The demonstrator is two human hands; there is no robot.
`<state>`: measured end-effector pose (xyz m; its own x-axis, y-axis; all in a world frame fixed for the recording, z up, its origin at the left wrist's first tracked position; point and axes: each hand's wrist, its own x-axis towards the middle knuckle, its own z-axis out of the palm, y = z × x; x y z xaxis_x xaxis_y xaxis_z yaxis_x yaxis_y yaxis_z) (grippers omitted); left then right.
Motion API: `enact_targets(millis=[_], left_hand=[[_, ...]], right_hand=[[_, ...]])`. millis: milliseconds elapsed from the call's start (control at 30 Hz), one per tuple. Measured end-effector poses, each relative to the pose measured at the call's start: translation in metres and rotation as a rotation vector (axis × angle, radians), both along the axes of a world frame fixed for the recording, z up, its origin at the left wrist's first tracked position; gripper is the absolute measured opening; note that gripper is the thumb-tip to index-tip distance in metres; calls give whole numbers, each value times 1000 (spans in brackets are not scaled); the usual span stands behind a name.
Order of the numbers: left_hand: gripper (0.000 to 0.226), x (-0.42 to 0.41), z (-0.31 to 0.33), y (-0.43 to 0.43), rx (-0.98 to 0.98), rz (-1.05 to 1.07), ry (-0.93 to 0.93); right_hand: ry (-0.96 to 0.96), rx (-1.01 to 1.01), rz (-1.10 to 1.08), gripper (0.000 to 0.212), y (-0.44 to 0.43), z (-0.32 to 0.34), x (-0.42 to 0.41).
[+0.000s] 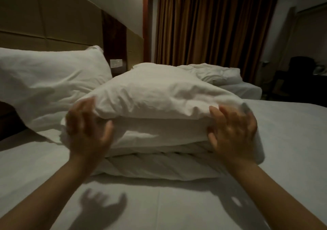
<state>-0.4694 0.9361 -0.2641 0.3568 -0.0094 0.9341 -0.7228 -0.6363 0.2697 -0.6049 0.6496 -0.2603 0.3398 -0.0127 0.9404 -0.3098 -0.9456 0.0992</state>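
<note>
Lying crosswise, the pillow (topmost) spans left-right.

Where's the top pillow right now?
Head view, centre: the top pillow lies on a stack of folded bedding on the bed, between the left hand and right hand.

Top pillow on stacked pillows, propped pillow left, second bed behind

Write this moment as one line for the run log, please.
hands: left hand and right hand open, fingers spread | place: at the two ends of the bedding stack | contact: blurred, unclear | surface: bed
</note>
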Motion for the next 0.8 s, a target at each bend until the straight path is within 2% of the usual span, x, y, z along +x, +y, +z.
enact_targets(millis=[33, 100, 167, 233, 333, 400, 533, 667, 733, 800], left_hand=[[51, -8, 4, -23, 108, -53, -185], [34, -32, 0, -74, 286, -270, -357], [27, -53, -14, -116, 441, -425, -412], [26, -59, -33, -146, 518, -425, -417], [43, -53, -43, -172, 535, -229, -397], [51, -50, -40, -182, 540, -169, -379], [47, -49, -23, -205, 538, -136, -396], [28, -62, 10, -225, 512, -322, -461], [20, -70, 24, -224, 540, -472, -516], [15, -80, 33, -222, 602, -567, -568]], right_hand=[[-2, 23, -21, 52, -8, -5, -7], [8, 76, -61, 56, -23, -15, -23], [11, 125, -103, 60, -37, -26, -38], [21, 192, -140, 62, -47, -34, -46], [67, 301, -122, 64, -57, -41, -49], [97, 376, -56, 67, -59, -41, -47], [140, 514, 106, 78, -51, -37, -37], [31, 419, 101, 67, -73, -13, -46], [16, 579, 1, 64, -98, 5, -55], [9, 664, -14, 47, -107, 8, -58]])
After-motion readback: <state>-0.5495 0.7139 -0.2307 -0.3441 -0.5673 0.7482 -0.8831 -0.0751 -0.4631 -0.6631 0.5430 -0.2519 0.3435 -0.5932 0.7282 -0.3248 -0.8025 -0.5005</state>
